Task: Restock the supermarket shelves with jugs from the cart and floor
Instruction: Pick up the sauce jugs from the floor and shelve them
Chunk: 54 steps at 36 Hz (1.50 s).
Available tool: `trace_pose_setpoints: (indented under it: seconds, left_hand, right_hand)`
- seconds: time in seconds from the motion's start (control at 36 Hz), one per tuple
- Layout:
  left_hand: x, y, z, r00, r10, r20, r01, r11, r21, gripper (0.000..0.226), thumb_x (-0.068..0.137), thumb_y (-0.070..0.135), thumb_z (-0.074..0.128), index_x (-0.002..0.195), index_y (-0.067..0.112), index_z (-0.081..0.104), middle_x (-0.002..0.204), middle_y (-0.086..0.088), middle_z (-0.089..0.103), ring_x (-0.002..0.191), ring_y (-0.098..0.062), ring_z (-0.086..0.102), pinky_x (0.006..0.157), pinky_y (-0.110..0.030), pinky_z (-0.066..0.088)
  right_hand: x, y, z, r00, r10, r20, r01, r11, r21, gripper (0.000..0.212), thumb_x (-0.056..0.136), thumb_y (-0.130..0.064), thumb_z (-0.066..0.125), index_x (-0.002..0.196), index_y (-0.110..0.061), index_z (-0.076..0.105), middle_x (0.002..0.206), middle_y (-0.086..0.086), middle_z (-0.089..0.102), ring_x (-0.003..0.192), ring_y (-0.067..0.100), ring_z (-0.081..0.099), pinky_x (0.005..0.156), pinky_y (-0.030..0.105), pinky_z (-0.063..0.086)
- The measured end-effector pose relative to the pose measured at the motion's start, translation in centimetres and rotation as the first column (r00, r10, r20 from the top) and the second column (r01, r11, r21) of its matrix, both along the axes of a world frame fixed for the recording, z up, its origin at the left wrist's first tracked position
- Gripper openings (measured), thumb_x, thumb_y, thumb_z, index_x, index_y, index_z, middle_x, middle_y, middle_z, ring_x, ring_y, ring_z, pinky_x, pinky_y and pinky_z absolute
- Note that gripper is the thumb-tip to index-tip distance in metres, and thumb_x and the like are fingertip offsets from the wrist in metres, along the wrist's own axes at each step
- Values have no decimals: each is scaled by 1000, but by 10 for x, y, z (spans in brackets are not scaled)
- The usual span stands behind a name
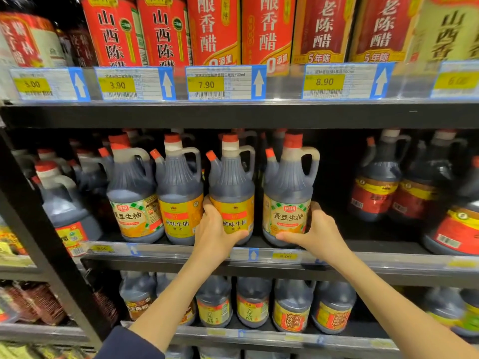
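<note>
Two bare forearms reach up. The left hand (215,234) curls round the lower left side of a dark plastic jug with an orange label (231,193), thumb across its front. The right hand (315,233) grips a dark plastic jug with a green-checked label (286,193), fingers hidden behind it. Both jugs stand upright at the front of the black middle shelf (375,246).

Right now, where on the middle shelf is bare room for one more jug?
One bare patch: the shelf board between the checked-label jug held by the right grip and the red-label jugs on the right. From that jug leftward, the orange-label jug in the left grip and the other front jugs stand close together, more behind: crowded.
</note>
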<state>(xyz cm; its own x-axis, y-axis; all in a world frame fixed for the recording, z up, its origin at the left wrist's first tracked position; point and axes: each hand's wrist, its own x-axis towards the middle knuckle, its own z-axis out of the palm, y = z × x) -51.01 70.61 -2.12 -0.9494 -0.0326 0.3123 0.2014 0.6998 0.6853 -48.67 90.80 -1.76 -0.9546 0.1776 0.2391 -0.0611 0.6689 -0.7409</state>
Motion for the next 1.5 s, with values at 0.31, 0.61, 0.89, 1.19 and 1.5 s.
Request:
trace_pose_setpoints:
  seconds: [0.31,0.61,0.89,1.19,1.5]
  left_hand:
    - [-3,-4,0,999,-33,-1,33,999,-4,90,69,31,83,134,4,26,132,-13,48,123,-34,49,95,-41,44]
    - [0,-7,4,998,-53,-12,54,998,42,99,62,34,87,136,5,28,130,-13,52,118,-32,54,96,-46,46]
    - [15,-26,2,964,-261,-55,266,951,157,78,75,33,77,137,15,33,132,-1,52,119,-18,53,98,-38,47]
    - [56,-31,-1,851,-476,-221,416,869,-268,74,89,36,62,148,17,23,150,2,29,139,-12,23,106,-19,18]
    - [87,72,-17,569,-822,11,709,483,-513,83,82,64,48,148,21,23,150,5,32,138,-13,30,107,-24,28]
  right_hand:
    - [1,-9,-2,997,-67,-27,69,995,75,81,61,-37,86,122,-5,42,119,11,61,111,26,60,88,40,54]
    - [5,-7,2,999,-39,22,38,998,48,82,63,-33,85,127,-7,41,123,10,59,113,24,58,92,38,52]
    - [19,-8,2,992,-115,56,93,950,297,82,71,-63,66,131,-13,42,124,9,58,112,25,58,88,45,52]
    - [91,13,-4,992,-122,13,107,912,395,80,87,-49,58,150,-15,21,157,3,21,146,19,15,116,35,19]
    - [224,82,-34,942,-308,136,203,842,501,84,85,-52,59,150,-20,17,159,-3,14,147,12,10,117,28,16]
